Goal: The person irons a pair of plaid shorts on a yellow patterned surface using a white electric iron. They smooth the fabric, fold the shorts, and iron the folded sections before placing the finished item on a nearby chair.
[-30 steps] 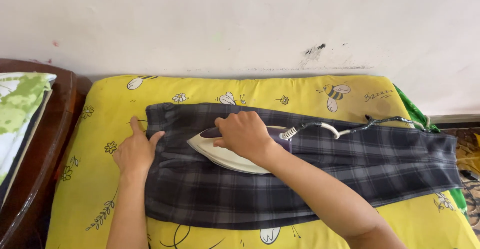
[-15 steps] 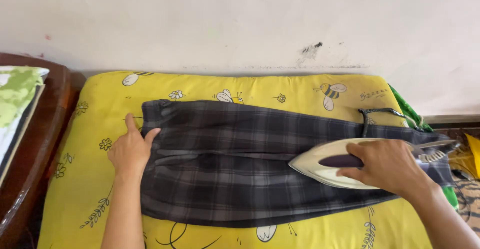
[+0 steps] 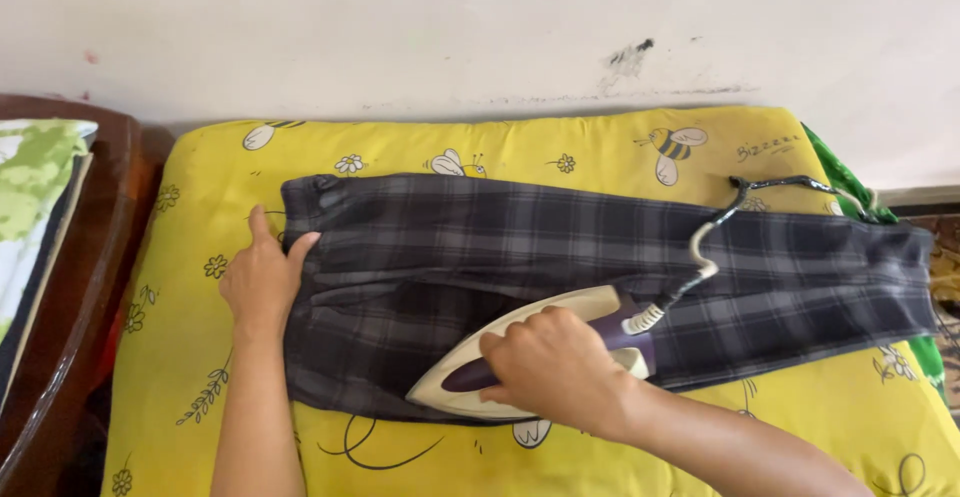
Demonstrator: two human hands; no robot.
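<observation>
- Iron [image 3: 520, 367] on lower edge of trousers [image 3: 560, 257], blocks the near-middle.
- Cord [image 3: 715, 232] loops across right trouser part, snag risk.
- Left hand [image 3: 262, 277] pins the left end.
- Upper trouser band open, also right end.
- Wall [image 3: 480, 27] shuts the far side; wooden frame [image 3: 90, 257] bounds the left.
- Yellow pad [image 3: 180, 357] bare at front left.

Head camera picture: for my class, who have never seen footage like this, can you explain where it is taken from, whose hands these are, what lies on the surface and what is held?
The camera sits on a person's head and looks down, so both bare hands are that person's own. The right hand grips the handle of a cream and purple iron resting on dark plaid trousers. The left hand lies flat at the trousers' left end. The trousers are spread over a yellow cushion printed with bees and flowers. The iron's cord trails off to the right.
</observation>
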